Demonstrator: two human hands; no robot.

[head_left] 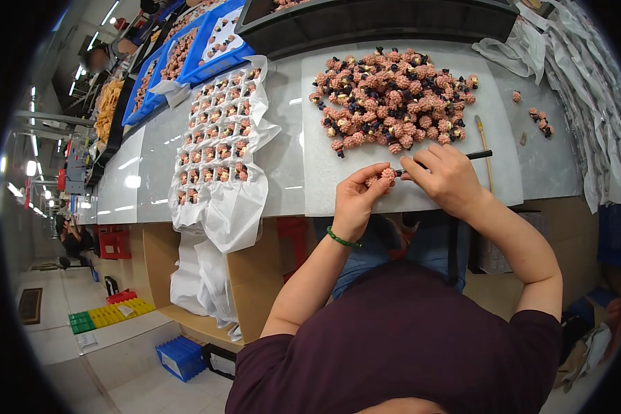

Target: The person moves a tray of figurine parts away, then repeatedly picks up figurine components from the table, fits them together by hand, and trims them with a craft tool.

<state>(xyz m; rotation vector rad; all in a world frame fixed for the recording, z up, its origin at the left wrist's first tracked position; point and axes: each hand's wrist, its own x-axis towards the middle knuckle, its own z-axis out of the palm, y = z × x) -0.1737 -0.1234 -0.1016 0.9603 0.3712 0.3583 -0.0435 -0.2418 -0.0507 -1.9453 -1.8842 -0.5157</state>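
Note:
Between the thumb and fingertips of my left hand point(354, 201) is a small pink, knobbly figurine point(388, 174). My right hand point(447, 178) grips a slim black pen-like tool point(479, 154), its tip pointing left at the figurine; whether it is a pen or a brush I cannot make out. Both hands are close together over the front of a white foam sheet point(324, 186). Just beyond them lies a large heap of similar pink figurines point(400, 96) with dark and cream parts. A thin yellowish stick point(488, 169) rests right of my right hand.
A divided tray point(214, 134) lined with white paper holds rows of figurines on the left. Blue bins point(217, 48) and a dark crate point(372, 24) stand behind. Several loose figurines point(541, 121) and stacked plastic-wrapped sheets point(586, 103) lie right. A cardboard box point(255, 283) sits below the table edge.

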